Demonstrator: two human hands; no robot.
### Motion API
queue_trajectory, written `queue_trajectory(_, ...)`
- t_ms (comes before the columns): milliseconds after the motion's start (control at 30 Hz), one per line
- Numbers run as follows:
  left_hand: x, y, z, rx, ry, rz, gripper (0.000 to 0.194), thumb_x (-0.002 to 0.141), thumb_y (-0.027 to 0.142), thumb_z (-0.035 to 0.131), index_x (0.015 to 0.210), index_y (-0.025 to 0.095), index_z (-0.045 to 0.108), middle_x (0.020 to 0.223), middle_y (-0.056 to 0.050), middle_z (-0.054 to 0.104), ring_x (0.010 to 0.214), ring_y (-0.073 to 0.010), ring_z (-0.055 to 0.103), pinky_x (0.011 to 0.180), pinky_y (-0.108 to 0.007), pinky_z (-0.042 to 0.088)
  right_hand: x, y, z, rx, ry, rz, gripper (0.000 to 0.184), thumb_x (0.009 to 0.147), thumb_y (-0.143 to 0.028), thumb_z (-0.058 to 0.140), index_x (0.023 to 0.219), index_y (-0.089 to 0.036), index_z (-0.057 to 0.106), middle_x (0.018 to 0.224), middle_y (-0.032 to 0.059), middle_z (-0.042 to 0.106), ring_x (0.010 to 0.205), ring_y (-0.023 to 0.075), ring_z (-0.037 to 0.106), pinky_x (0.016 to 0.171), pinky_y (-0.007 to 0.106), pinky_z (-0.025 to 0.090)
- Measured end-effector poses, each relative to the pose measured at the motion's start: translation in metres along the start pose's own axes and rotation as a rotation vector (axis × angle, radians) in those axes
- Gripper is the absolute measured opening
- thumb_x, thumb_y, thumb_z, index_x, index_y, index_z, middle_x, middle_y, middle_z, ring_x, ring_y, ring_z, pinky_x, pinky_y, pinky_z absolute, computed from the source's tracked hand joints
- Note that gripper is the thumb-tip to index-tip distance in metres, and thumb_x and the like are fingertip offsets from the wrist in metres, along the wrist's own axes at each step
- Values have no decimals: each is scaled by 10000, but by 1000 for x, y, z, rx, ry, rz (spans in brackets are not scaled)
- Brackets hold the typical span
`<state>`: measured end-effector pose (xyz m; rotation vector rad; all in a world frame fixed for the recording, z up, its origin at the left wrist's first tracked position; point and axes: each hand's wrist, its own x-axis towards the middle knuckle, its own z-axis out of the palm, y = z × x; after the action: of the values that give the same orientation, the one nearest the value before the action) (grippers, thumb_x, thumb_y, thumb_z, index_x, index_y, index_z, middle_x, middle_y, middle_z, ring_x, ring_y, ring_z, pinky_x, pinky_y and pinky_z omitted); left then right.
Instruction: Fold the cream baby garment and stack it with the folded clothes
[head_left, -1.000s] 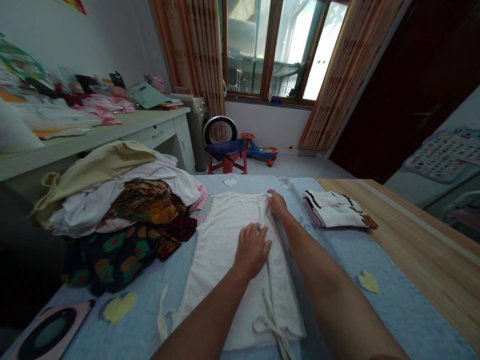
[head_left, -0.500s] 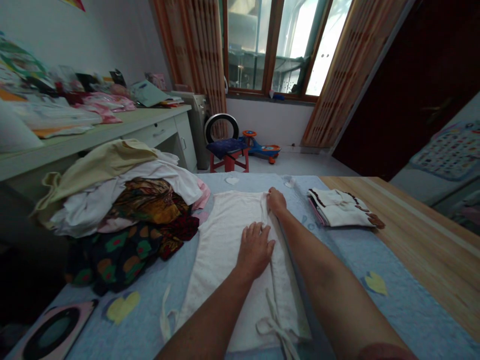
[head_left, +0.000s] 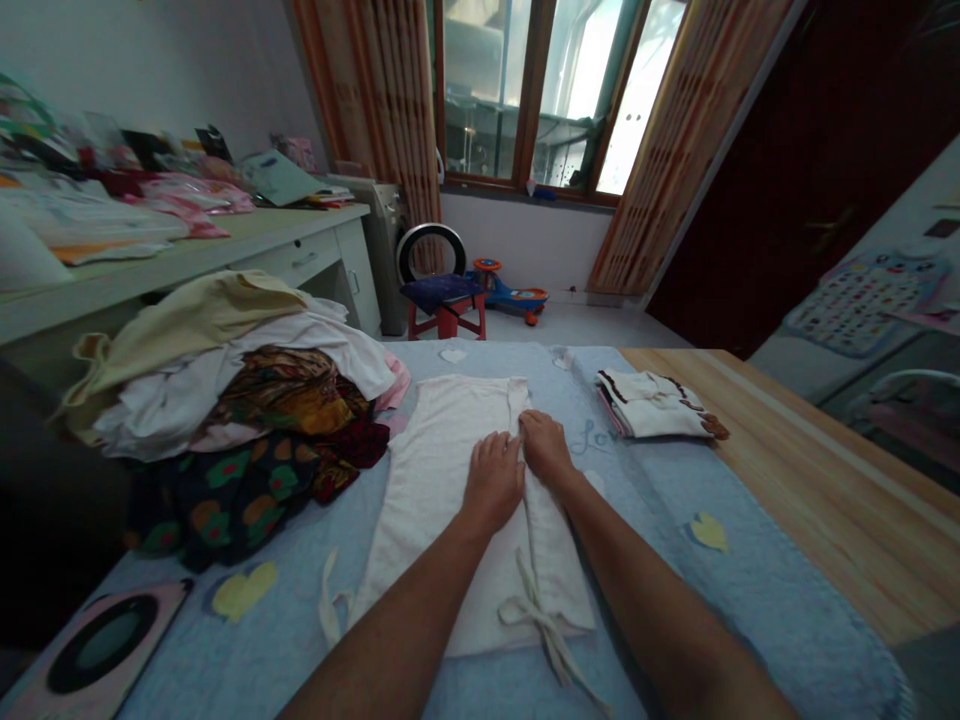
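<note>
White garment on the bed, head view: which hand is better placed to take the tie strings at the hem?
Left, narrowly. The left hand rests lower on the white garment, closer to the tie strings. The right hand sits farther up, on the raised fold.

Both hands press side by side on a white garment (head_left: 457, 510), the left hand (head_left: 493, 482) flat, the right hand (head_left: 546, 447) at its fold, on a blue bedspread (head_left: 247, 640), a clothes pile (head_left: 232, 400) to the left.

the bare left forearm (head_left: 390, 622) and bare right forearm (head_left: 652, 602) reach forward and inward from the bottom corners. the left hand (head_left: 493, 482) lies flat, palm down; the right hand (head_left: 545, 447) sits just beside it, fingers curled downward.
</note>
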<state>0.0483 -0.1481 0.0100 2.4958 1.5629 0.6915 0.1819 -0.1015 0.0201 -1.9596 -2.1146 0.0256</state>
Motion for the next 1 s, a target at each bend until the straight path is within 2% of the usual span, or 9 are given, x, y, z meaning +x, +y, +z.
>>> queue_trajectory(200,0,1,0,25,12,0,380,936,250,472,1308,188,513,1344,-111,549,1291,-261,448,1123,-470,297,-5,5,4,7,-10,-34,357,967,-179,378,1281,-206,546,1429,101,515,1319,182,446,1047,331,322)
queue_trajectory(333,0,-1,2,26,14,6,375,938,231,459,1306,192,517,1338,-108,551,1289,-258,447,1120,-467,297,-22,6,-2,-18,-42,-69,433,928,-149,423,1354,-168,493,1479,127,452,1357,211,395,1074,338,301)
queue_trajectory(533,-1,-2,3,34,28,24,352,945,228,444,1286,193,522,1330,-101,555,1283,-249,446,1116,-448,297,-61,-6,-6,-18,18,-22,340,947,-183,421,1245,-212,584,1347,109,566,1194,228,504,994,329,359)
queue_trajectory(767,0,-2,0,-9,30,37,367,930,199,463,1291,184,525,1384,-102,519,1301,-235,430,1128,-444,294,-68,-7,-7,9,-26,-39,380,972,-191,374,1312,-217,542,1428,98,513,1291,211,460,1063,344,314)
queue_trajectory(900,2,-3,-1,-75,67,101,319,896,153,497,1199,203,585,1368,-84,528,1301,-221,429,1136,-414,311,-81,-4,-9,1,-83,-74,437,981,-174,325,1391,-187,477,1503,109,431,1375,217,380,1101,378,286)
queue_trajectory(1000,2,-4,0,-101,89,135,243,872,139,523,1074,218,632,1320,-75,556,1283,-230,447,1120,-418,348,-97,-3,-8,-28,-66,-76,442,983,-164,322,1396,-200,474,1506,115,423,1387,235,360,1103,419,281)
